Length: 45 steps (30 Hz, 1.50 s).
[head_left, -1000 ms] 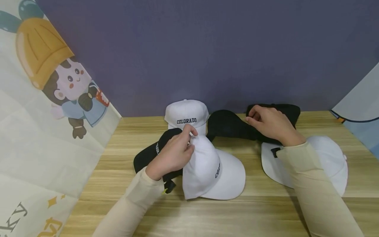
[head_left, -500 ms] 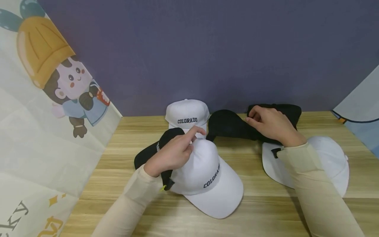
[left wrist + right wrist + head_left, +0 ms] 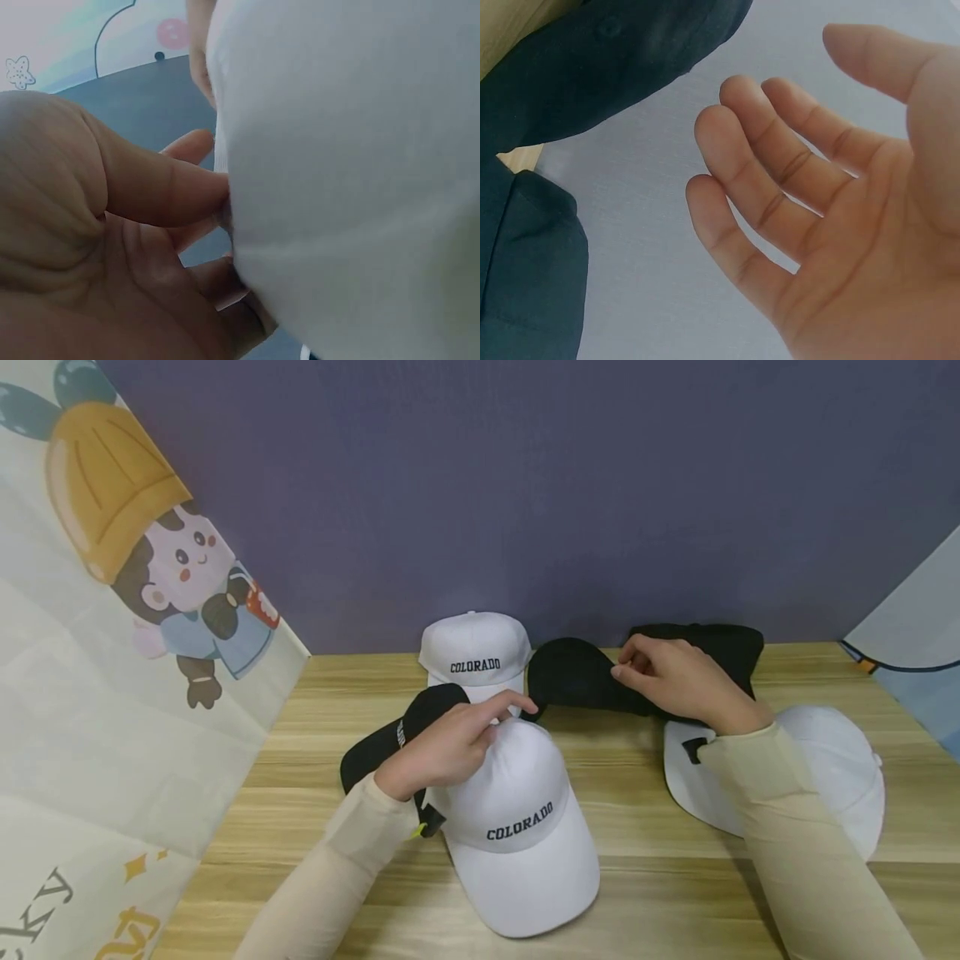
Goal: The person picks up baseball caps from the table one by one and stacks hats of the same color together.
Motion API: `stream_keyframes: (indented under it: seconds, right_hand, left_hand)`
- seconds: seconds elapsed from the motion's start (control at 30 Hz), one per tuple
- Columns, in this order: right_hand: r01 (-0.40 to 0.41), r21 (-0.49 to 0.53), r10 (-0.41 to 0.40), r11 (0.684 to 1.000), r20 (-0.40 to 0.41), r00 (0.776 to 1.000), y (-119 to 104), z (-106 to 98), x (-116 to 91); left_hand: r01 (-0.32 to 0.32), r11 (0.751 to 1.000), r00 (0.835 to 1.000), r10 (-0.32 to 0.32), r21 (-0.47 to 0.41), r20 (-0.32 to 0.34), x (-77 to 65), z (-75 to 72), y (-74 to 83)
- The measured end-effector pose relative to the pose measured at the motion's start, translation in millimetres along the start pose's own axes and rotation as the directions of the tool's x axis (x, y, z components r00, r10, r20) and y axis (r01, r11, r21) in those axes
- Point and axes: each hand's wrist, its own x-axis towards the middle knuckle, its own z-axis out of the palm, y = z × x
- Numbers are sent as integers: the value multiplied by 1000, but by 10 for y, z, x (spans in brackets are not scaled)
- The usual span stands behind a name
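Note:
My left hand pinches the crown top of a white baseball cap between thumb and fingers, its index finger stretched out. This cap's brim points toward me and the word COLORADO faces front. In the left wrist view the thumb presses against the white cloth. My right hand hovers over a black cap and another dark cap behind it, fingers loosely bent. The right wrist view shows that hand holding nothing, apart from the black fabric.
A second white COLORADO cap stands against the dark back wall. Left of the held cap lies a black cap. Under my right forearm sits another white cap. All are on the wood-grain table.
The white cap in my left hand has turned, its brim swinging from the right round toward me, so the lettering now faces front. My right hand has shifted slightly left.

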Motion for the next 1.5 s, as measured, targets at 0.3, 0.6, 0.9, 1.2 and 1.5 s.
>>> stream_keyframes:
  seconds: [0.3,0.6,0.9,1.2,1.5]
  right_hand:
    - [6,-12,-6,1000,-4,1000,4,-4,1]
    - [8,-11,-8,1000,-3,1000,23,-5,1]
    - [6,-9,-6,1000,-1,1000,32,-12,-2]
    - [6,-24,-7,1000,-15,1000,28,-30,-17]
    - [6,-27,-7,1000,-30,1000,26,-103,-48]
  left_hand:
    - [-25,1000,1000,25,19,-11,17,10,-57]
    - [1,999,999,1,40,-39,39,-20,-147]
    - [6,999,997,-2,49,-79,68,-23,-249]
    - [25,999,995,-22,38,-93,91,32,-307]
    - [173,985,979,-168,28,-114,51,-36,-330]
